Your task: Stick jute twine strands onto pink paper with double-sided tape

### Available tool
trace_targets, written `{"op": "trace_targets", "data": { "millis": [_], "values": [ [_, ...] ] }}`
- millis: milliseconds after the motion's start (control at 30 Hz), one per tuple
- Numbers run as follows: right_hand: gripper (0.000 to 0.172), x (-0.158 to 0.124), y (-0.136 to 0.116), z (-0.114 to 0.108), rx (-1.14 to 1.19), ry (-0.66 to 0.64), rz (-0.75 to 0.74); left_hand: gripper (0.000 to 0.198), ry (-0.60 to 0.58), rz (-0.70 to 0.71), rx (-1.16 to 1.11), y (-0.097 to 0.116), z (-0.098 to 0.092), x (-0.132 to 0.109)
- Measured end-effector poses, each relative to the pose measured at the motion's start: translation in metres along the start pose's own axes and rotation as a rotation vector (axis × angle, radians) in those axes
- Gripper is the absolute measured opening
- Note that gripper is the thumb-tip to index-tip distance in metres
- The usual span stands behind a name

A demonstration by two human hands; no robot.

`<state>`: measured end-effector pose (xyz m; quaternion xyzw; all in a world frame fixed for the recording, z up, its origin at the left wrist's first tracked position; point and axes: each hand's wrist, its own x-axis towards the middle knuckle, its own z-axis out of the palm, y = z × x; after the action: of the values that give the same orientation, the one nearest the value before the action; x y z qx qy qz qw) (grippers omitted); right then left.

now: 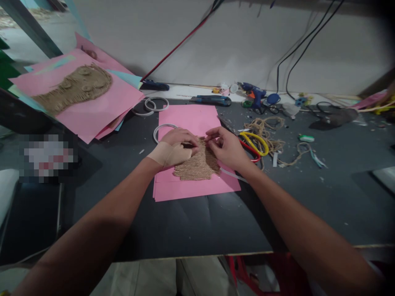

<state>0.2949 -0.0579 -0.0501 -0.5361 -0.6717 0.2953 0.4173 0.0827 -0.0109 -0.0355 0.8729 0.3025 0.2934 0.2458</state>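
On a pink sheet of paper (pixel 197 191) lies a flat piece of brown jute twine (pixel 197 167), laid in close rows with a stepped lower edge. My left hand (pixel 177 146), with a beige bandage around the wrist and palm, has its thumb and fingers closed at the piece's upper left. Opposite it, my right hand (pixel 225 148) pinches at the upper right edge of the twine; the exact strand between the fingertips is too small to make out. Scissors with red and yellow handles (pixel 254 144) rest just beyond my right hand. A pale strip (pixel 233 174) passes under my right wrist.
Loose twine (pixel 265 127) lies tangled at the right, near a green-and-white object (pixel 306 138). Grey rings (pixel 156 104), a blue utility knife (pixel 212 100) and a blue glue gun (pixel 254 92) line the back. Stacked pink sheets (pixel 92 119) carry another twine shape (pixel 83 84) at the left.
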Motion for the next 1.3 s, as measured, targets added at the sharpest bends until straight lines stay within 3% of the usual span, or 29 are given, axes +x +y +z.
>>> {"op": "trace_targets", "data": {
  "millis": [900,1300],
  "values": [
    [0.021,0.0068,-0.0066,0.0043,-0.167,-0.004,0.075,0.009,0.017,0.034,0.007,-0.0044,0.0031,0.0011],
    [0.028,0.0059,-0.0091,0.004,-0.229,-0.059,0.022,0.01,0.012,0.055,0.021,-0.0041,0.003,0.0011]
  ]
}}
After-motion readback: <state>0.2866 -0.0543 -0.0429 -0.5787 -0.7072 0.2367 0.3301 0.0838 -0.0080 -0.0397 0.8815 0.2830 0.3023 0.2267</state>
